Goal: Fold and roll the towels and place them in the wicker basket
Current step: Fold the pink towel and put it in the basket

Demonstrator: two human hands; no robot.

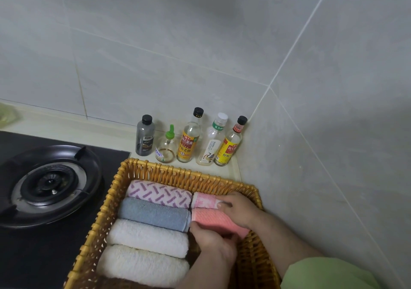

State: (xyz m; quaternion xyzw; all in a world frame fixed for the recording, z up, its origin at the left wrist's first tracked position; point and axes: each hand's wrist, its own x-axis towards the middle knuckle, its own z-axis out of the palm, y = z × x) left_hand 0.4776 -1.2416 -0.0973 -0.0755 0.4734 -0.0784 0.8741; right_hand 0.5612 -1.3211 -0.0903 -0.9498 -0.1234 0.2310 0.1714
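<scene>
A wicker basket [155, 170] sits on the counter beside the stove. Its left column holds several rolled towels: purple-patterned [159, 192], blue [153, 214], white [149, 236] and cream [142, 264]. In the right column lie a light pink roll [203, 200] and, just in front of it, a salmon pink roll [213, 220]. My left hand [213, 242] grips the near side of the salmon roll. Over its far right end curls my right hand [239, 208], the thumb touching the light pink roll.
A black gas stove [51, 184] is left of the basket. Several bottles [188, 137] stand in the counter corner behind it. Tiled walls close in at the back and right. A green sleeve [329, 273] shows at the lower right.
</scene>
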